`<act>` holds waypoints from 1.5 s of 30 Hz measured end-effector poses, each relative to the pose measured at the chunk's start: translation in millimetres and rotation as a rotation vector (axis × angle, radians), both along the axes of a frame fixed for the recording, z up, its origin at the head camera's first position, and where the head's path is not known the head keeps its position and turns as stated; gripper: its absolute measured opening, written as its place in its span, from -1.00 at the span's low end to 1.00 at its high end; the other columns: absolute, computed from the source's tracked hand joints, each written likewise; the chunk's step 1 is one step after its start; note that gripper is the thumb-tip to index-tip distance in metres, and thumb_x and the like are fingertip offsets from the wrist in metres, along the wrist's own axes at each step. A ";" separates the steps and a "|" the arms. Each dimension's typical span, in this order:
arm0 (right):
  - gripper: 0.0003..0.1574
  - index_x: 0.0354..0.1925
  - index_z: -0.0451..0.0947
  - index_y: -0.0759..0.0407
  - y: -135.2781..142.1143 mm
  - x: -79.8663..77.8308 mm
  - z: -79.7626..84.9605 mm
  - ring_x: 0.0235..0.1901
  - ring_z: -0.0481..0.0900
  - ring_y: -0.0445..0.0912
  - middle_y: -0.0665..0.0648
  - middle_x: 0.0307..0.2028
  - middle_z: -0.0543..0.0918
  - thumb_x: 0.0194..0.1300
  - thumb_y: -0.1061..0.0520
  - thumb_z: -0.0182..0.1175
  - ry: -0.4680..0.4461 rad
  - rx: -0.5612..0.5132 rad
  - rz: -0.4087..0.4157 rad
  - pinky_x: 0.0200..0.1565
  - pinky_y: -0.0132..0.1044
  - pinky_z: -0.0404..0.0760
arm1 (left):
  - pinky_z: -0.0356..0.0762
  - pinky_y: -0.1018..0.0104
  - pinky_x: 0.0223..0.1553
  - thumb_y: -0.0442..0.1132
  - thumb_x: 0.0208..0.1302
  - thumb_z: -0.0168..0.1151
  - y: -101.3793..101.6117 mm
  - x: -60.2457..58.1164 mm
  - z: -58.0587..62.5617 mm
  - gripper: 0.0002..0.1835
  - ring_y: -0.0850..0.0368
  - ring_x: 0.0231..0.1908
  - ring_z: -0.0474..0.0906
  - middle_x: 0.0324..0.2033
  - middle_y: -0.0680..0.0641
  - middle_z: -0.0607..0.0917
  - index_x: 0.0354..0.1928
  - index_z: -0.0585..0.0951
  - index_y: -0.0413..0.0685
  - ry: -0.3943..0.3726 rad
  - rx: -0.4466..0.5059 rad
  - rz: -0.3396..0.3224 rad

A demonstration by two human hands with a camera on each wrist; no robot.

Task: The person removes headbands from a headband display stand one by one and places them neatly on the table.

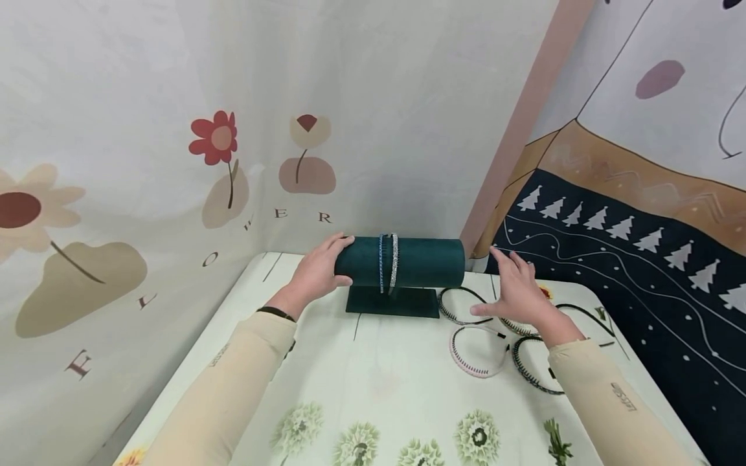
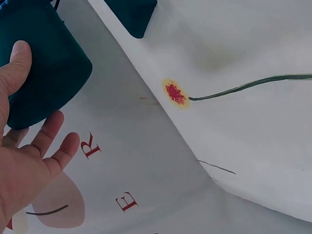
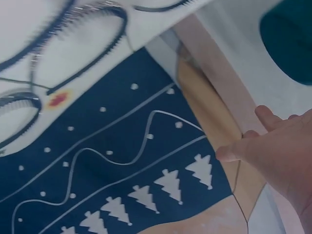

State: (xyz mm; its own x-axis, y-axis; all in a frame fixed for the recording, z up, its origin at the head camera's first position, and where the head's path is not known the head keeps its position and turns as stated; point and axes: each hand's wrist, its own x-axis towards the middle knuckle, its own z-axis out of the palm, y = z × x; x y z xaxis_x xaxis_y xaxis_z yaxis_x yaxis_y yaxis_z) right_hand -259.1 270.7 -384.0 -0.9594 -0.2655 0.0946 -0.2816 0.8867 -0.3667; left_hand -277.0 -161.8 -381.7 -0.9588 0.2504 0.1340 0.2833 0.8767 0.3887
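A dark green velvet headband stand with a roll-shaped top stands toward the back of the table on a flat base. Around the roll's middle sit a blue headband and a sparkly silver headband, side by side. My left hand grips the roll's left end; in the left wrist view its thumb lies on one side, with fingers around the other. My right hand hovers past the roll's right end, fingers spread and holding nothing. The right wrist view shows it apart from the green roll.
Several toothed headbands lie on the table's right side under my right hand, including a pink one and a dark one. A flower-printed cloth covers the table. Printed curtains hang close behind the stand and to the right.
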 end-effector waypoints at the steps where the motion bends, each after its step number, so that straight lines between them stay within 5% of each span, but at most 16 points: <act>1: 0.85 0.74 -0.31 0.19 -2.6 -2.7 4.9 0.66 -0.27 0.50 0.48 0.67 0.02 -0.05 -0.35 0.71 0.007 -0.004 0.003 0.52 0.65 -0.37 | 0.35 -0.30 0.54 -0.06 0.35 0.53 -0.1 0.0 0.2 0.02 -0.29 0.63 0.21 0.73 -0.10 0.06 0.72 0.14 0.16 0.001 -0.004 0.000; 9: 0.82 0.75 -0.32 0.10 -28.2 -21.1 33.1 0.69 -0.25 0.43 0.35 0.71 0.01 -0.01 -0.34 0.69 0.074 0.008 0.020 0.55 0.59 -0.44 | 0.37 -0.31 0.53 -0.07 0.32 0.56 0.1 -0.1 1.7 0.03 -0.30 0.61 0.24 0.72 -0.12 0.09 0.71 0.16 0.15 0.016 -0.011 0.005; 23: 0.78 0.76 -0.27 0.05 -110.2 -38.7 62.9 0.72 -0.16 0.31 0.25 0.71 0.07 0.00 -0.43 0.64 0.138 0.110 0.175 0.60 0.54 -0.34 | 0.30 -0.32 0.57 -0.10 0.33 0.55 0.4 0.6 0.5 0.02 -0.29 0.63 0.20 0.72 -0.12 0.09 0.71 0.16 0.15 0.007 0.003 -0.001; 34: 0.85 0.76 -0.38 -0.03 -165.3 -43.2 54.8 0.73 -0.18 0.25 0.19 0.71 0.11 -0.03 -0.52 0.61 0.077 0.212 0.211 0.62 0.49 -0.37 | 0.35 -0.28 0.56 -0.08 0.32 0.55 2.2 2.2 -0.7 0.03 -0.30 0.61 0.23 0.72 -0.10 0.09 0.71 0.17 0.17 0.011 0.003 0.011; 45: 0.83 0.76 -0.28 -0.01 -181.5 -47.4 47.3 0.73 -0.17 0.27 0.21 0.72 0.08 -0.07 -0.50 0.64 0.048 0.263 0.204 0.62 0.51 -0.35 | 0.34 -0.31 0.55 -0.07 0.33 0.55 1.8 1.3 -2.1 0.02 -0.29 0.61 0.25 0.72 -0.09 0.09 0.71 0.16 0.19 0.011 0.008 0.018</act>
